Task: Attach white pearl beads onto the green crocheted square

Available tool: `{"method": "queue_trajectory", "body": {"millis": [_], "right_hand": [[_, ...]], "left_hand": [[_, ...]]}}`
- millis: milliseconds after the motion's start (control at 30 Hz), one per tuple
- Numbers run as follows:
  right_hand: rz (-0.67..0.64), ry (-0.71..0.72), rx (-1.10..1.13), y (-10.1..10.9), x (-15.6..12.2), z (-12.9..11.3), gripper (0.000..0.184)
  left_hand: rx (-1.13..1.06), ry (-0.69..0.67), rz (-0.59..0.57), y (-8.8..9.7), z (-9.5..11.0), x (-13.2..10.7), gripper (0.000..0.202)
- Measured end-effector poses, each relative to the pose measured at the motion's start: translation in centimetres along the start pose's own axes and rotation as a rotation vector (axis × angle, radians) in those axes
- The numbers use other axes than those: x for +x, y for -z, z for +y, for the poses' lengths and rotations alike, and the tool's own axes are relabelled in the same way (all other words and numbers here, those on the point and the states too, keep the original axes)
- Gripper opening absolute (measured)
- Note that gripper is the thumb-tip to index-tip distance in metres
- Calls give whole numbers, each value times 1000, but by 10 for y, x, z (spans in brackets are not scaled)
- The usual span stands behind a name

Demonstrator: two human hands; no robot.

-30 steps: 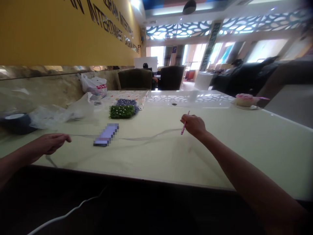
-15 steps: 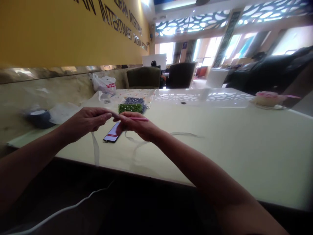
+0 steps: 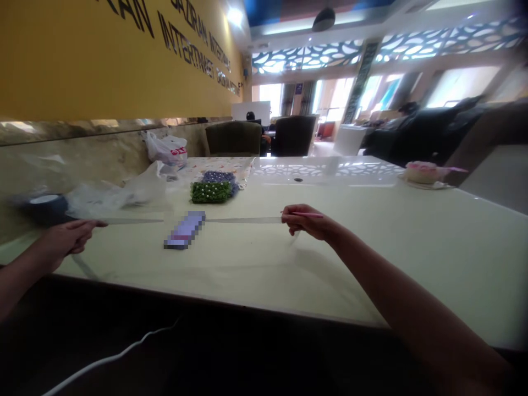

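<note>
Left hand and right hand hold a translucent ribbon pulled straight across the white table. Left fingers pinch its left end. Right fingers curl nearly shut on its right end and also grip a pink pen. Ribbon passes over a pixelated phone, contact unclear. Green beaded mat sits farther back.

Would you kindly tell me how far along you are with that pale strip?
Done: the pale strip is pulled straight across the table, above the phone. In hand: the left hand grips one part, and the right hand grips another along with a pink pencil. Still left: no pencil mark shows on the strip, and the green beaded mat sits untouched.
</note>
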State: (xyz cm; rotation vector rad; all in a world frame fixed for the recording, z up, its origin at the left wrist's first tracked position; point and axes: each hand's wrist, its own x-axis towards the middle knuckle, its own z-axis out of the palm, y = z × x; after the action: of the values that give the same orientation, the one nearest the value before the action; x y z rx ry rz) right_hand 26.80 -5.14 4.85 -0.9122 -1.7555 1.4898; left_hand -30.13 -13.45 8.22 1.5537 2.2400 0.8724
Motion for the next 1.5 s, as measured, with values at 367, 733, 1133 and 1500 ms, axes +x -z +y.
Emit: {"method": "queue_trajectory", "body": {"millis": [367,733,1133,1500], "right_hand": [[45,147,-290,-41,5,-38,28],[238,123,-47,-11,17,4,36],[474,-2,80,27,24,54,50],[153,-30,2,-34,28,38,30]], "left_hand": [[-12,-330,33,-113,147,-25,46],[-630,-339,-629,-232,246,-59,30],[-653,-285,-479,-256,218,-21,40],[-527,-383,-379,-252,210,-25,37]]}}
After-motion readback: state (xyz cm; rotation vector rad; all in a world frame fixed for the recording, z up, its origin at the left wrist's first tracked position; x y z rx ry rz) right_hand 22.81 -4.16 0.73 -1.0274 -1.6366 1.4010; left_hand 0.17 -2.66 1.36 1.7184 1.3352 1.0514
